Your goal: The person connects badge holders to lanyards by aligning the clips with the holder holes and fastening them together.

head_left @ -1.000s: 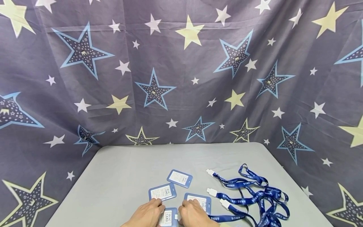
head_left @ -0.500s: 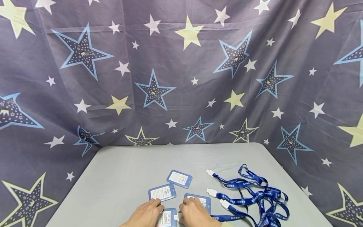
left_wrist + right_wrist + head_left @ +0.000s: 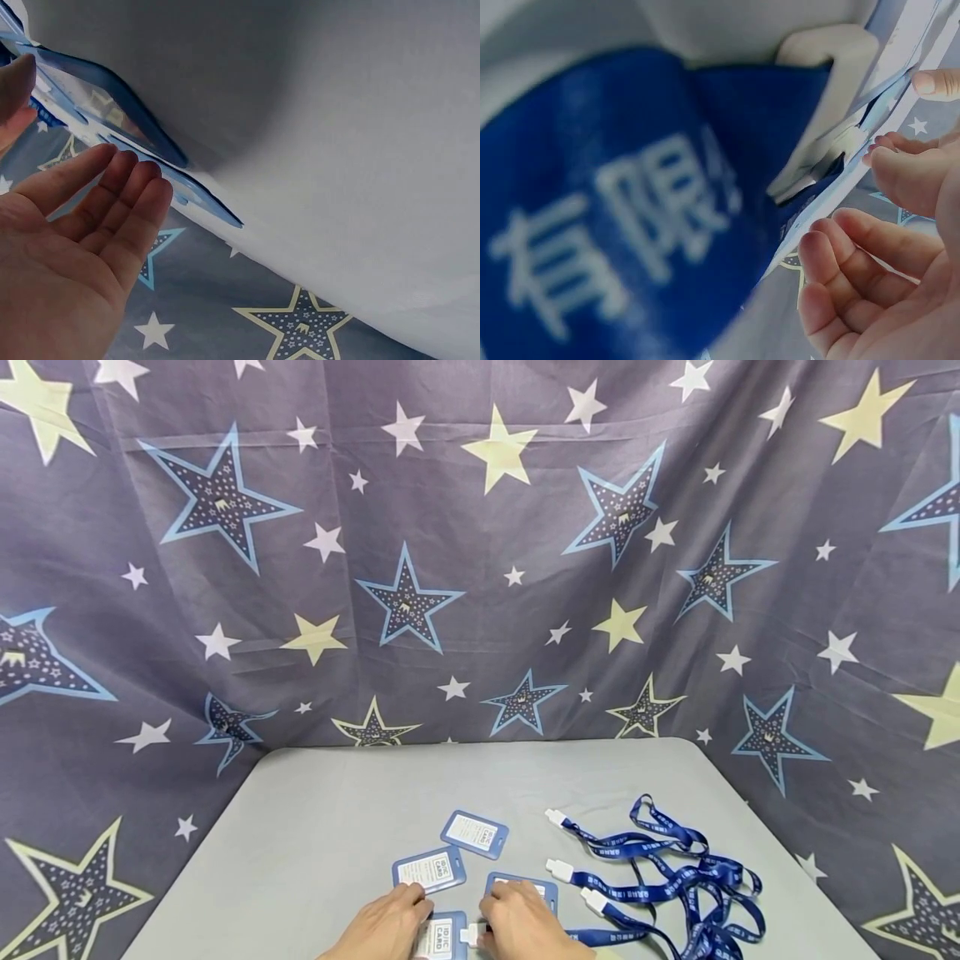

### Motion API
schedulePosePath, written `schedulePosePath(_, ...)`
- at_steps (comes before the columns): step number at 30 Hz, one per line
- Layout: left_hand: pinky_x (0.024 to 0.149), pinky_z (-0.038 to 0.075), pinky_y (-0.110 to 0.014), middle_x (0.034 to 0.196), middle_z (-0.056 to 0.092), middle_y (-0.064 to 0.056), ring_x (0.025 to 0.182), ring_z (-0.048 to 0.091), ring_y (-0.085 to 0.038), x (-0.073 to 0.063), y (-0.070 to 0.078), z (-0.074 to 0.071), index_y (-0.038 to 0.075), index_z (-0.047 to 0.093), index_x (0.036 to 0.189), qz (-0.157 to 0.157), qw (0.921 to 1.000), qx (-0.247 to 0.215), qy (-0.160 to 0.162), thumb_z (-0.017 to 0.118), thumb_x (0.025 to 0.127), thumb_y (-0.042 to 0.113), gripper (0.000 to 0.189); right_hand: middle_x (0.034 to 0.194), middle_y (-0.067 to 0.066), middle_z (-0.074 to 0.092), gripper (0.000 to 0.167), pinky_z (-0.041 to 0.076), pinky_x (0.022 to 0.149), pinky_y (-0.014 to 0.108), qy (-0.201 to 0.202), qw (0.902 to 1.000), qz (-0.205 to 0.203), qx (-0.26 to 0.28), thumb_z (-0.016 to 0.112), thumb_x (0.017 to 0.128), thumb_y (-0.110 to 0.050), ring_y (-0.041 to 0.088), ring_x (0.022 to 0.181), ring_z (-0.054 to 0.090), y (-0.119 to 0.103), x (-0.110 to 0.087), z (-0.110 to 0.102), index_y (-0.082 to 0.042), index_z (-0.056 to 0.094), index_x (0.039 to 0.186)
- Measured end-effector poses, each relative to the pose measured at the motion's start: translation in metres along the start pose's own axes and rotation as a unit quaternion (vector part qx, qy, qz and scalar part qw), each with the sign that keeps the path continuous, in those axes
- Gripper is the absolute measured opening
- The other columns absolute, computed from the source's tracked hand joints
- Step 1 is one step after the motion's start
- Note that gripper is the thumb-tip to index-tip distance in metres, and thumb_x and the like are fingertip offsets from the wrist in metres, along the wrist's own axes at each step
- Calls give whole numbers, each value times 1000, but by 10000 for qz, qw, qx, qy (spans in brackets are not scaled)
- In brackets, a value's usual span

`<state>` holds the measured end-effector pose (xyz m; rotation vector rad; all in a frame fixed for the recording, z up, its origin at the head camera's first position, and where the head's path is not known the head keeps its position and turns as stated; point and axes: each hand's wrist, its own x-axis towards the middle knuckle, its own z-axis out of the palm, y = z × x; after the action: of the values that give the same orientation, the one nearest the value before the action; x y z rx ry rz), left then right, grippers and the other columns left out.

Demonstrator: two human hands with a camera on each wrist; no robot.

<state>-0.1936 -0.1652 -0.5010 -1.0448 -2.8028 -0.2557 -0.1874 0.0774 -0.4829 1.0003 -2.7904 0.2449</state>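
My left hand holds a blue badge holder with a white card inside, near the front edge of the table. The left wrist view shows that hand's fingers nearly straight below the badge holder. At the holder's right edge is a white lanyard clip. My right hand holds the lanyard just right of this clip, fingers curled over it. Printed blue strap and a white clip fill much of the right wrist view, beside loosely curled fingers.
Two badge holders lie beyond my left hand. Another badge holder is partly under my right hand. Tangled blue lanyards with white clips cover the right of the grey table. A star-patterned curtain surrounds the table.
My right hand has slid slightly right, uncovering more of the white clip beside the badge holder. The held holder has shifted slightly left; the left hand has barely moved.
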Motion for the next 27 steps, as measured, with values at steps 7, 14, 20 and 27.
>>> schedulePosePath(7,71,53,-28,91,56,5,81,47,-7,2,3,-3,1,73,106,-42,10000,5,59,83,74,45,55,74,-12,53,20,45,70,26,239,9997,-36,57,87,79,-28,4,70,49,3,-5,-2,-14,74,85)
schedulePosePath(14,81,56,-31,97,59,3,87,52,-9,3,9,-6,1,72,114,-111,9999,56,-25,83,78,46,59,76,-12,54,21,47,74,29,296,9995,33,67,87,80,-30,4,71,48,5,-9,-4,-14,76,89)
schedulePosePath(20,82,56,-31,98,60,2,88,53,-9,5,13,-6,2,72,114,-49,10000,38,72,81,80,48,58,79,-12,54,21,48,75,31,428,9988,171,144,87,79,-30,7,75,51,8,-15,-7,-15,76,88)
schedulePosePath(27,80,55,-31,101,61,2,90,53,-10,8,18,-6,3,72,114,64,9997,24,230,80,80,46,55,81,-10,58,23,49,74,31,376,9988,270,161,87,80,-30,9,77,53,13,-20,-9,-13,76,90)
